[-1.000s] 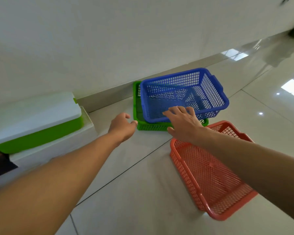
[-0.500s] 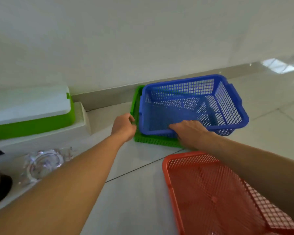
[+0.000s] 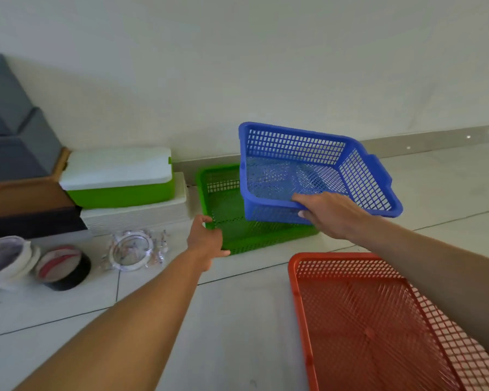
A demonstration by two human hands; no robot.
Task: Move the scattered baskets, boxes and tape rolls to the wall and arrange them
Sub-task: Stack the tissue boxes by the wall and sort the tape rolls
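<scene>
The green basket [image 3: 266, 242] lies flat on the floor [image 3: 237, 320], its far side against the foot of the wall [image 3: 237, 66]. The left hand [image 3: 205, 238] grasps its near left corner, fingers curled over the rim. Above the green basket's right half is the blue basket [image 3: 291, 145], lifted and tilted so that its opening faces the camera. Whether its underside touches the green basket cannot be told. The right hand [image 3: 331, 214] grasps the blue basket's near rim, fingers inside and thumb under the outer edge. Nearer the camera and to the right of the green basket, apart from it, the red basket [image 3: 364, 328] lies flat on the floor. Just left of the green basket a white box [image 3: 136, 215] stands at the wall, with a white-lidded green box [image 3: 119, 193] stacked on it. Left of the green basket's near corner, three tape rolls lie in a row on the floor: a clear roll [image 3: 130, 249] closest, then a black roll [image 3: 62, 266], then a white roll [image 3: 9, 261] farthest away.
</scene>
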